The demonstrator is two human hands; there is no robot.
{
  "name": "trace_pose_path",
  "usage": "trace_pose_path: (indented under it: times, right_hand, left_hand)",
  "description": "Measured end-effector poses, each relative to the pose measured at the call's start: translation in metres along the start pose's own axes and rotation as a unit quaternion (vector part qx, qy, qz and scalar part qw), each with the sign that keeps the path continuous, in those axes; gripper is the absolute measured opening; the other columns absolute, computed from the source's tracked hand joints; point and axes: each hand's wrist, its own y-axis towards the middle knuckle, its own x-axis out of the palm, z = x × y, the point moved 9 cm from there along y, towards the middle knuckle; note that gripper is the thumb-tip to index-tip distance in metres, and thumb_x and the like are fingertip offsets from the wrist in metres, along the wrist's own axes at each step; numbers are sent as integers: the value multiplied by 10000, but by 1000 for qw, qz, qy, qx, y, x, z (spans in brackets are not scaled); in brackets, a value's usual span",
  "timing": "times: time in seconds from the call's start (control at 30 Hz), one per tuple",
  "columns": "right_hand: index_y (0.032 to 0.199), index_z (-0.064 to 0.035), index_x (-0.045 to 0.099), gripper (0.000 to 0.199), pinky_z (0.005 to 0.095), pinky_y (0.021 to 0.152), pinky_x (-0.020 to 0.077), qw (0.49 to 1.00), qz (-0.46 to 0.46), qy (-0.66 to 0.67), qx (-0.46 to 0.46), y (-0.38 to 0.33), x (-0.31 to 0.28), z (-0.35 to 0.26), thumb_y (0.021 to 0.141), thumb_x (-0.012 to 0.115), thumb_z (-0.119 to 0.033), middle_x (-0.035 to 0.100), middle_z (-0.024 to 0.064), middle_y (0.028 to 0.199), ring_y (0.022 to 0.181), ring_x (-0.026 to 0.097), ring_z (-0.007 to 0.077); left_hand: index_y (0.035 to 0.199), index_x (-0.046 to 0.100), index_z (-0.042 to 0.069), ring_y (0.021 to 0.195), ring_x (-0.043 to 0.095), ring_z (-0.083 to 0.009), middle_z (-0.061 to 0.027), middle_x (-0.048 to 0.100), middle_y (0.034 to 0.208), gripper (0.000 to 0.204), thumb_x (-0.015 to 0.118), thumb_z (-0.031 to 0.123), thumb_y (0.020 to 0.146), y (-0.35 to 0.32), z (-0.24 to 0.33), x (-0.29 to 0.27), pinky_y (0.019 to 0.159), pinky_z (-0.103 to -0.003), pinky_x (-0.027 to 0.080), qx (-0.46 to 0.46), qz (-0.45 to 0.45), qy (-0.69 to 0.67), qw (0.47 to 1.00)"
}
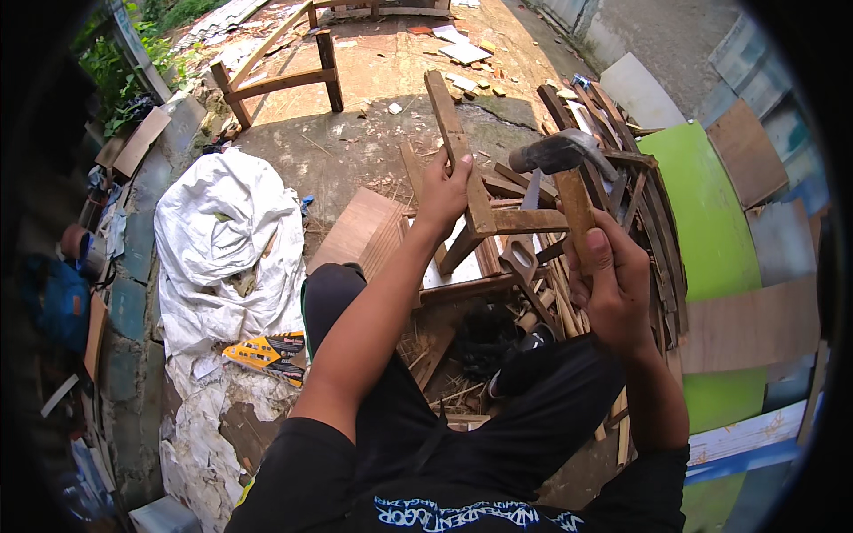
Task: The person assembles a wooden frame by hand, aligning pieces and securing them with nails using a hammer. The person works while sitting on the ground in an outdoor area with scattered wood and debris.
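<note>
My left hand (442, 194) is closed around a long bar of a brown wooden frame (478, 202), which is tilted in front of me. A shorter crosspiece runs from its lower corner toward my right hand (611, 271). That hand is wrapped round the wooden handle of a claw hammer (576, 200), its dark metal head raised above the crosspiece. Behind the frame's corner rests a handsaw (518, 260), with its grip showing and part of the blade hidden. A wood-grained board (360, 233) leans beyond my left forearm.
To the left lies a bunched white sack (218, 240), near a yellow and black printed sleeve (268, 357). Scrap wood (653, 222) is piled at the right beside a green panel (702, 213). Another wooden frame (280, 83) stands farther off, with debris scattered behind.
</note>
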Motion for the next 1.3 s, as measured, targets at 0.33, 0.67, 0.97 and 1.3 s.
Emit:
trace_pose_path:
  times: [0.33, 0.67, 0.97, 1.3]
  right_hand:
    - [1249, 35, 594, 365, 217, 483, 335, 994, -36, -100, 22, 7, 1, 30, 1109, 450, -270, 469, -22, 669, 548, 396, 34]
    - [1130, 23, 646, 345, 268, 526, 371, 991, -11, -124, 40, 7, -24, 58, 1090, 498, -287, 476, -26, 649, 571, 449, 68]
    - [874, -17, 650, 437, 243, 399, 325, 886, 458, -59, 41, 25, -216, 172, 984, 669, -439, 492, -22, 587, 452, 446, 46]
    - [1059, 17, 707, 543, 260, 539, 419, 963, 174, -11, 205, 42, -193, 222, 886, 773, -493, 650, 12, 749, 578, 508, 61]
  left_hand:
    - [1223, 557, 6, 790, 651, -126, -68, 659, 927, 252, 557, 188, 1048, 1, 3, 4, 680, -287, 546, 48, 12, -6, 999]
    - [1285, 535, -2, 722, 674, -157, -71, 657, 872, 321, 548, 220, 1054, -9, 2, 8, 632, -310, 568, -4, 3, 0, 1000]
    - [1353, 426, 114, 652, 600, -212, -94, 531, 907, 291, 429, 242, 1092, -24, 2, 22, 579, -357, 563, -105, 15, -64, 992]
    - [1531, 343, 100, 541, 569, -171, -88, 569, 872, 490, 465, 251, 1081, -43, 31, 34, 447, -284, 498, -77, -15, -3, 997]
